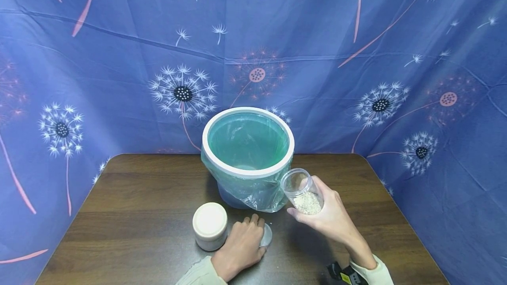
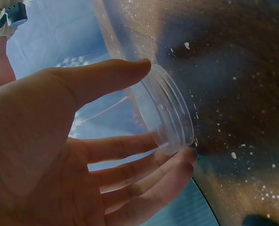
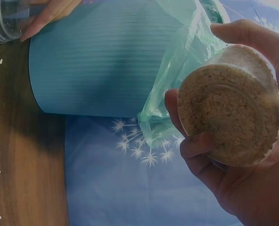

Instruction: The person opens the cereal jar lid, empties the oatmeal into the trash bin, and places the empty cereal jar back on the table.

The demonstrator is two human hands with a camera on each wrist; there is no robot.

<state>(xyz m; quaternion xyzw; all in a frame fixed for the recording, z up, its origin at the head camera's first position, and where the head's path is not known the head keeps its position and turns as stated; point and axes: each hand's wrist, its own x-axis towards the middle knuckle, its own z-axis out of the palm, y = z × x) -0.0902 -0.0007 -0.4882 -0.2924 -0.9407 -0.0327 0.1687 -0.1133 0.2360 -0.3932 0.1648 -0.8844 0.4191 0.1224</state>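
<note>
My right hand [image 1: 336, 221] grips a clear plastic jar [image 1: 299, 190] partly filled with pale flakes [image 1: 307, 203]. The jar tilts, its uncovered mouth facing the lined bin [image 1: 248, 173] and close to the bin's right side. In the right wrist view, flakes lie against the jar's bottom [image 3: 231, 115]. Down on the table, my left hand [image 1: 242, 243] holds a second clear plastic container [image 2: 165, 108] between thumb and fingers, its ridged rim toward the tabletop. From the head view, the hand covers most of this container. A lidded white jar [image 1: 210, 225] stands just left of that hand.
A green plastic bag [image 1: 263, 192] lines the bin and hangs over its white rim [image 1: 248, 172]. White specks [image 2: 233, 155] are scattered on the brown wooden table [image 1: 142, 214]. Blue dandelion-print cloth [image 1: 119, 56] encloses the back and sides.
</note>
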